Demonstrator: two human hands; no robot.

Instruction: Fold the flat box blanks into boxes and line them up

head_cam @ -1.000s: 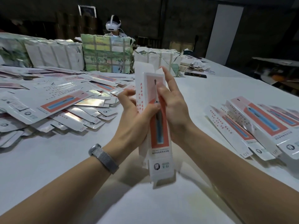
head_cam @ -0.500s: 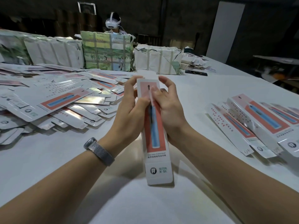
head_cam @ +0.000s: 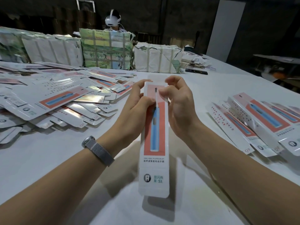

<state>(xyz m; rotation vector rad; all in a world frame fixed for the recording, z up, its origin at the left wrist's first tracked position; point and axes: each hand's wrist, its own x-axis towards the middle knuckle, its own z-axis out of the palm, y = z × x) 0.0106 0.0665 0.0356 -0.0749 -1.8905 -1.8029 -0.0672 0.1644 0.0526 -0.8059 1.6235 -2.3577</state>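
A long white box (head_cam: 154, 161) with a red panel and a blue toothbrush picture is held above the table in front of me, printed face up. My left hand (head_cam: 134, 106) grips its upper left edge, thumb on the face. My right hand (head_cam: 180, 108) pinches the upper right edge with curled fingers. To the left lies a heap of flat box blanks (head_cam: 53, 101). On the right, several folded boxes (head_cam: 263, 119) lie side by side.
The white table (head_cam: 48, 159) stretches to the far end. Wrapped bundles (head_cam: 105, 49) stand in a row at the back, and a person with a headset (head_cam: 112, 19) sits behind them. A dark phone-like item (head_cam: 196, 71) lies at the back right.
The box went from upright with an open top flap to tilted flat toward me, face up. Both hands slid up to its upper end.
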